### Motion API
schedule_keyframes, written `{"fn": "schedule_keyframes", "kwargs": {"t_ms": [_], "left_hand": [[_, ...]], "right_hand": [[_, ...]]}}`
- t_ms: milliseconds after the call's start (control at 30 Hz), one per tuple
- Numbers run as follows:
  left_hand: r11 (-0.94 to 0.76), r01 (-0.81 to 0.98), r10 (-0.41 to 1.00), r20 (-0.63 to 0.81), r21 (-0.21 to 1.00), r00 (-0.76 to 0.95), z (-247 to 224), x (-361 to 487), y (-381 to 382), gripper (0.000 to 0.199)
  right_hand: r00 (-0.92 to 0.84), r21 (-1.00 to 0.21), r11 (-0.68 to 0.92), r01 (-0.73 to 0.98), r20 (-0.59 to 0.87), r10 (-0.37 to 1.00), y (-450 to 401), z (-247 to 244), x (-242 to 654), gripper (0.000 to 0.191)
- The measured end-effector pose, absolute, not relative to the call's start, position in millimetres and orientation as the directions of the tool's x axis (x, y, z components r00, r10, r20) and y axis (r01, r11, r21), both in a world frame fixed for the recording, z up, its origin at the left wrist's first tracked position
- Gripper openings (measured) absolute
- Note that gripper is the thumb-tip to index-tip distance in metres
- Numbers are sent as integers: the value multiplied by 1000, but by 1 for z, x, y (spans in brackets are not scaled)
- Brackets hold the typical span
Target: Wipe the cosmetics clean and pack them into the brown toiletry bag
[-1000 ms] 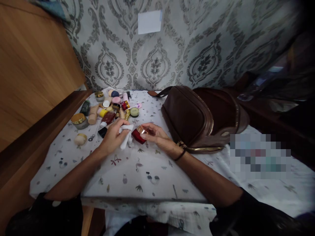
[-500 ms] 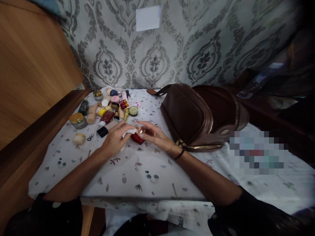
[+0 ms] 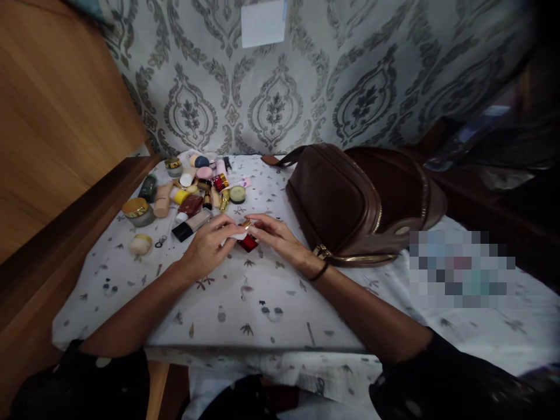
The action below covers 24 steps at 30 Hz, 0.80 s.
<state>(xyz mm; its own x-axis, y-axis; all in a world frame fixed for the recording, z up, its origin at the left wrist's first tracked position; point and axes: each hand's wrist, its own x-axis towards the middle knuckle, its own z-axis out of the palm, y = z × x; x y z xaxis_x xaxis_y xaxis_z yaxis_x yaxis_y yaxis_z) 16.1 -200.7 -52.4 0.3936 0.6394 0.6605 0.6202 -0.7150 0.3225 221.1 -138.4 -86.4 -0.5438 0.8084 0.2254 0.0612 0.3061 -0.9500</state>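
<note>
A small red bottle with a gold top (image 3: 248, 243) is between my two hands over the middle of the cloth. My right hand (image 3: 282, 240), a dark band at its wrist, is closed with thumb and fingers on the gold top. My left hand (image 3: 209, 245) pinches a white tissue (image 3: 238, 235) and presses it against the bottle's top. The fingers hide part of the bottle and most of the tissue. Just beyond my left hand lies a beige tube with a black cap (image 3: 192, 225).
Several jars, tubes and bottles crowd the back left, among them a gold-lidded jar (image 3: 137, 212) and a pale green round jar (image 3: 237, 194). A brown leather bag (image 3: 332, 192) with an open zip lies to the right. A wooden panel (image 3: 65, 87) borders the left.
The red bottle has turned slightly in my fingers. My left hand and the tissue have shifted a little to the right across its gold top.
</note>
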Motion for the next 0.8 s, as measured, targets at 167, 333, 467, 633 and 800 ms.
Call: {"fn": "schedule_keyframes", "kwargs": {"t_ms": [167, 333, 467, 633, 800], "left_hand": [[-600, 688, 740, 609, 408, 284, -52, 14, -197, 22], [-523, 712, 797, 565, 469, 213, -54, 12, -195, 18], [-513, 718, 802, 560, 471, 206, -54, 12, -196, 18], [-523, 725, 794, 566, 448, 224, -53, 13, -198, 18], [-552, 719, 769, 592, 422, 243, -52, 14, -199, 18]], "right_hand": [[-524, -966, 258, 30, 204, 827, -137, -86, 221, 45], [-548, -980, 199, 23, 154, 822, -136, -84, 224, 43], [-596, -982, 186, 13, 142, 790, -136, -80, 227, 49], [-560, -985, 173, -7, 147, 815, -135, -84, 225, 49], [-502, -977, 215, 6, 183, 845, -134, -89, 220, 46]]}}
